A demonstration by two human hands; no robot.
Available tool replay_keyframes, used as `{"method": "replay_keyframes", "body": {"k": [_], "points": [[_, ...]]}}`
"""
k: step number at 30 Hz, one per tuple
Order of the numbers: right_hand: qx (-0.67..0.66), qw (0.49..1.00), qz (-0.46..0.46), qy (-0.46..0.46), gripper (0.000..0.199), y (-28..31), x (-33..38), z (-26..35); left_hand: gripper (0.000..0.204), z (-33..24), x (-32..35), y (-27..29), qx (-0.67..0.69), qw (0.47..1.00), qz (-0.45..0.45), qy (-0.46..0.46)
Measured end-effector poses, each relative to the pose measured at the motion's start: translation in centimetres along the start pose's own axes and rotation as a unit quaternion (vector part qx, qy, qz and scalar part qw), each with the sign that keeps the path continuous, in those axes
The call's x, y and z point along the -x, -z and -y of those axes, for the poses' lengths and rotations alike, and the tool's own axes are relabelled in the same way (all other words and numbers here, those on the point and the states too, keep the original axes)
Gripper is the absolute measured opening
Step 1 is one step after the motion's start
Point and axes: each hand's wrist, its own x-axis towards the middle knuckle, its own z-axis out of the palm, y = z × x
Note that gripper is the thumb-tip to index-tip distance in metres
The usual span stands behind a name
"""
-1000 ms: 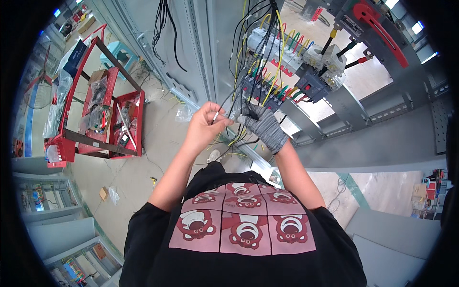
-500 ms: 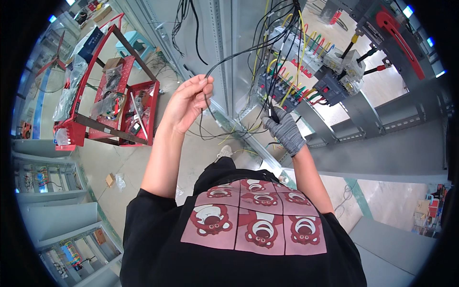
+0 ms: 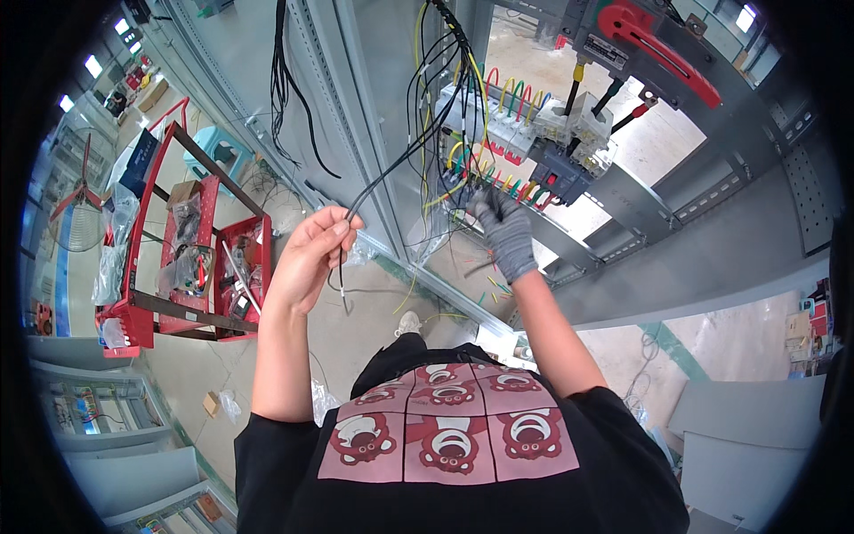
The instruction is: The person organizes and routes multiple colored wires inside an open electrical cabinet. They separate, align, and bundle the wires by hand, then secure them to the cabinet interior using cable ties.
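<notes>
My bare left hand (image 3: 311, 254) pinches a few black wires (image 3: 391, 171) between thumb and fingers. Their loose ends hang below it, one with a white marker sleeve. The wires run up to a bundle (image 3: 455, 31) at the top of an open electrical cabinet. My right hand, in a grey knitted glove (image 3: 505, 236), is at the lower terminal row, its fingers closed around black wires that it partly hides. Close above the glove is a row of breakers (image 3: 498, 133) with coloured wires. A dark moulded-case breaker (image 3: 560, 173) sits to their right.
A large switch with a red handle (image 3: 658, 55) is mounted at the upper right. Grey metal rails (image 3: 636, 200) cross the cabinet. A red tool trolley (image 3: 191, 311) stands at left beside a fan (image 3: 78, 214). Wire scraps and plastic bags (image 3: 229, 405) lie on the floor.
The view has shifted, with the cabinet appearing further left. The wires from my left hand no longer loop across to my right hand; their ends dangle. My right hand is closer to the terminals.
</notes>
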Motion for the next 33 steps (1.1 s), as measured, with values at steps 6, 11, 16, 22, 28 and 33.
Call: {"method": "replay_keyframes", "body": {"k": [6,11,16,22,28,33], "points": [[0.09,0.987,-0.067,0.116,0.025,-0.3,-7.6,2.4,0.017,-0.8,0.0,-0.4,-0.036,0.999,0.003,-0.003],[0.099,0.989,-0.057,0.093,0.029,-3.5,-9.1,6.0,0.017,-0.5,0.8,-0.1,-0.04,0.999,-0.011,-0.007],[0.161,0.981,-0.07,0.081,0.023,-3.7,-9.5,6.3,0.017,-0.6,0.9,0.2,-0.034,0.999,-0.012,-0.007],[0.049,0.994,-0.017,0.101,0.019,-2.7,-9.8,4.9,0.018,-0.1,0.6,0.5,-0.018,1.0,0.001,-0.017],[-0.115,0.992,0.028,-0.031,0.014,-1.5,-8.8,6.1,0.018,0.0,0.5,0.3,-0.001,1.0,0.008,-0.018],[0.024,0.996,0.079,-0.042,0.024,-1.5,-8.0,4.9,0.018,0.5,0.8,0.3,-0.001,1.0,0.003,-0.018]]}}
